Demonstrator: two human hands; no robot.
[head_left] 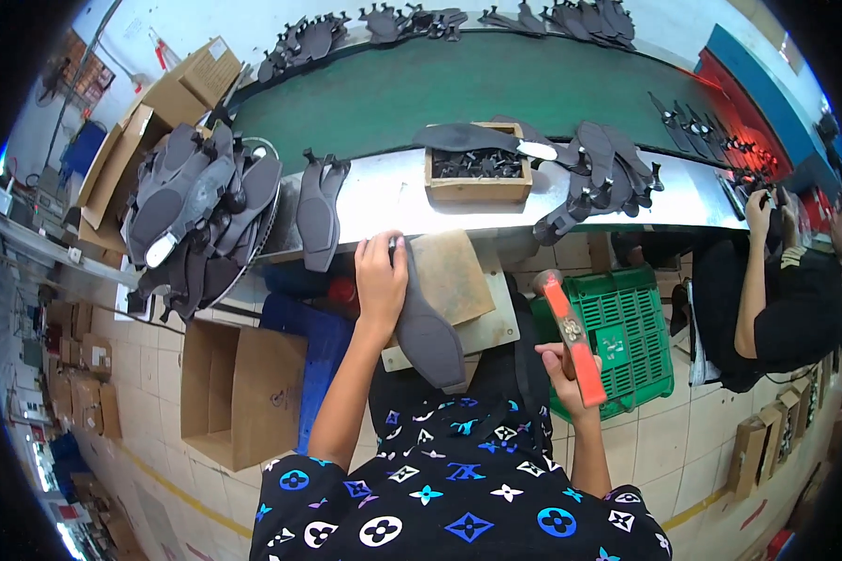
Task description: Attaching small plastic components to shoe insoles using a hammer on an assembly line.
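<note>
My left hand (pixel 382 280) is closed around the heel end of a dark grey shoe sole (pixel 428 338). The sole's broad toe end points down toward my lap, and its far end is partly hidden under my fingers. Beside it, a worn tan block (pixel 454 280) rests on a pale plate (pixel 502 323) in front of me. In my right hand (pixel 571 379) is a hammer with a red-orange head (pixel 568 327), held up to the right of the sole and apart from it. Its handle is mostly hidden by the head and fingers.
Across the far side runs a green conveyor belt (pixel 421 79) with a metal ledge (pixel 374 201). The ledge bears a wooden box (pixel 477 192) of small black pieces and piled soles (pixel 608 164). More soles fill a basket (pixel 196 206). A green crate (pixel 627 327) and a co-worker (pixel 786 318) are at right.
</note>
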